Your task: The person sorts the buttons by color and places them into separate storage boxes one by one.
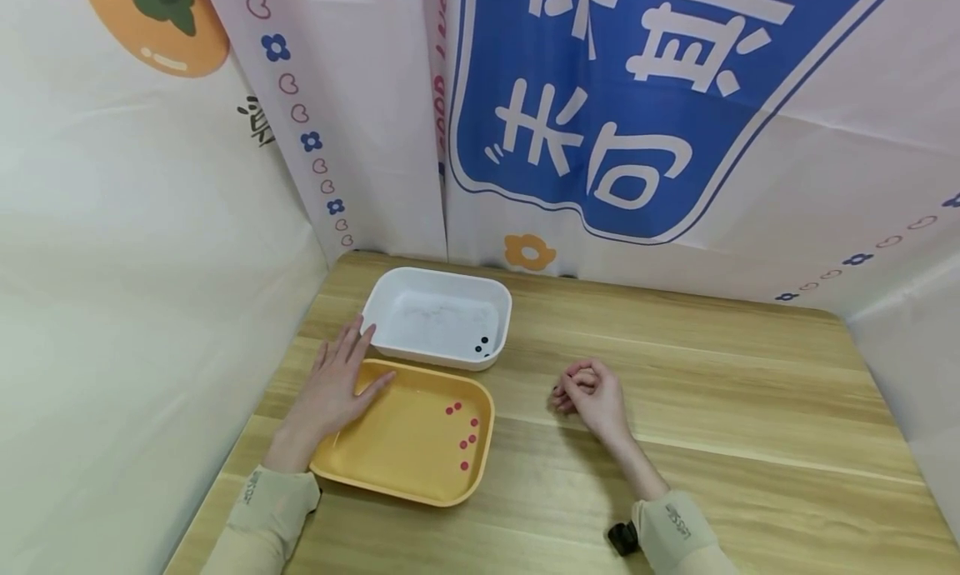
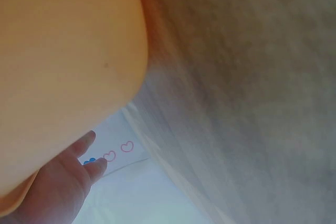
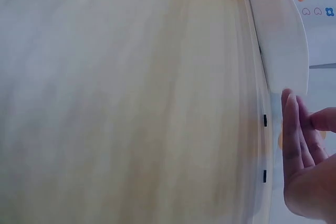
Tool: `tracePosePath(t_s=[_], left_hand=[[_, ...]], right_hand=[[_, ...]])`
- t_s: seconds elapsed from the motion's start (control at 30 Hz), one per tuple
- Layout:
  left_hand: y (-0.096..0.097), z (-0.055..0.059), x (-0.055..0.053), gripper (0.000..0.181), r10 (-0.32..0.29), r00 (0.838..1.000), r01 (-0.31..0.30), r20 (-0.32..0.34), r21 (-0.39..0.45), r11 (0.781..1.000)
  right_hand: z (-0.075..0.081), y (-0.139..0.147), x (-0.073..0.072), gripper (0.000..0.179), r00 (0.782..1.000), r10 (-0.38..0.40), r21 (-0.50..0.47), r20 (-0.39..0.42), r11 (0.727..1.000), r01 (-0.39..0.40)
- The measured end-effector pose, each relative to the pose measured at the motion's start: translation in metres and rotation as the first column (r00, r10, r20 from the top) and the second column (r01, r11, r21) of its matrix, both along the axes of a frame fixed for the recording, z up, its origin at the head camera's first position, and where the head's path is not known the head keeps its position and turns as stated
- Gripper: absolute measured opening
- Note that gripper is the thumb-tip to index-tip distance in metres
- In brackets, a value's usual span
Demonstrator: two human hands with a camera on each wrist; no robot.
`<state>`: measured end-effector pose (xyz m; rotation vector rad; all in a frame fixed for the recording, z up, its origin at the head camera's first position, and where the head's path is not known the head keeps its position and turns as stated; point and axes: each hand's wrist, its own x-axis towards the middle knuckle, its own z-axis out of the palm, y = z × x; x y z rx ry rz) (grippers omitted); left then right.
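My left hand point(image 1: 333, 387) lies over the left end of a yellow tray point(image 1: 390, 483), thumb across its far rim, fingers spread and straight toward a white tray point(image 1: 435, 362). Several small round pink pieces point(image 1: 472, 439) lie in the right part of the yellow tray. A few small black pieces point(image 1: 478, 349) sit in the near right corner of the white one. Right of both trays, my right hand point(image 1: 596, 396) hovers with its thumb against the fingers. Dark specks show near its fingertips; whether it pinches a small piece is unclear. The left wrist view shows the left hand point(image 2: 63, 182) partly behind the yellow tray.
The wood-grain table point(image 1: 712, 375) spreads to the right of the trays. Printed cloth point(image 1: 810, 192) hangs behind its far edge, and a pale cloth wall point(image 1: 150, 308) stands on the left. A small black object point(image 1: 622, 538) is at the right cuff.
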<state>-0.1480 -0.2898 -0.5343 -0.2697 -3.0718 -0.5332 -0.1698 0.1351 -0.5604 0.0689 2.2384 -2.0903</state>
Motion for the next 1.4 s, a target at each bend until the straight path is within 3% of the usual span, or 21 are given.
tracePosePath(t_s=[0.3,0.53,0.73,1.23,1.4], left_hand=[[0.000,-0.001,-0.001,0.091,-0.004,1.000,0.004,-0.023,0.010,1.000],[0.000,0.000,-0.002,0.091,-0.006,1.000,0.006,-0.018,0.005,1.000],[0.000,-0.001,-0.002,0.092,-0.005,1.000,0.005,-0.010,-0.002,1.000],[0.000,-0.001,-0.001,0.091,0.000,1.000,0.000,-0.004,-0.006,1.000],[0.000,-0.001,-0.001,0.091,0.001,1.000,-0.001,-0.017,-0.003,1.000]], right_hand=[[0.004,0.001,0.001,0.019,0.997,0.068,-0.005,-0.021,0.998,-0.068],[0.019,0.000,0.004,0.025,0.989,0.130,-0.024,-0.071,0.991,-0.132],[0.031,-0.004,0.003,0.019,0.986,0.140,-0.013,-0.086,0.990,-0.142],[0.059,-0.038,-0.023,0.019,0.970,0.183,-0.025,-0.159,0.982,-0.190],[0.060,-0.055,-0.031,0.018,0.966,0.151,0.001,-0.211,0.988,-0.154]])
